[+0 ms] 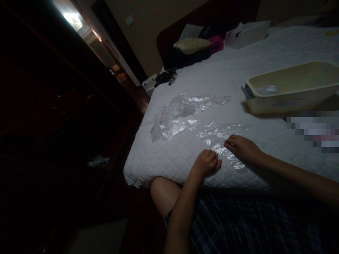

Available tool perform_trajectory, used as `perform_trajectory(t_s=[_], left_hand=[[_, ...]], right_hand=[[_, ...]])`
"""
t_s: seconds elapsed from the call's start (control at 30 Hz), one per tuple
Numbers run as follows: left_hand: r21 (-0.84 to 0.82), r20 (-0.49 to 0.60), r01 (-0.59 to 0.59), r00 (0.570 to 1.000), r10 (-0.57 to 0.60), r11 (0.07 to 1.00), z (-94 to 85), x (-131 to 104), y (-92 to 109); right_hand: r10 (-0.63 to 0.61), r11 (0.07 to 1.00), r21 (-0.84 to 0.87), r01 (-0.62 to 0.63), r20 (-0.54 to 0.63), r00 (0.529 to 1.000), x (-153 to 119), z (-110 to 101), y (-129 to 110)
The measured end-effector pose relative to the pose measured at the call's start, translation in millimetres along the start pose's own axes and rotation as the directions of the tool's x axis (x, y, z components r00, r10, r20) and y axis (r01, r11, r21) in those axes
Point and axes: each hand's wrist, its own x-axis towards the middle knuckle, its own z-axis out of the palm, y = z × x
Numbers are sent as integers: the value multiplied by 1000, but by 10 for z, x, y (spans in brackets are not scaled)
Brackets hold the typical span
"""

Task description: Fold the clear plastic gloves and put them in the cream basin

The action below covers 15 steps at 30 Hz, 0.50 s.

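Note:
My left hand (207, 163) is near the front edge of the white quilted bed (174, 160), its fingers curled; whatever they hold, if anything, is too small to make out. To its right, my right hand (242, 147) has its fingertips pinched together over a clear plastic bag (225, 130). Whether the plastic is caught between those fingertips is unclear. Farther back on the left lies more crumpled clear plastic (172, 120), which neither hand touches.
A cream plastic bin (291, 100) with clear plastic inside stands on the right. Toward the headboard are a beige pillow (192, 46), a rolled magenta item (216, 43) and a white box (247, 34). Dark items (165, 77) lie at the bed's left edge.

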Motion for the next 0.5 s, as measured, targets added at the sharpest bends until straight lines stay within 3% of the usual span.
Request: perform_trajectory(t_s=[0.3,0.4,0.5], left_hand=[[14,-63,39,997,-38,999,17,-16,-9],[4,-73,43,996,-42,999,38,-29,-11],[-19,-67,23,997,-24,1000,82,-33,-1]], right_hand=[[144,954,264,-139,1,990,48,-291,164],[90,953,292,-85,-5,996,-42,-369,213],[-48,965,258,42,16,999,-192,-399,203]])
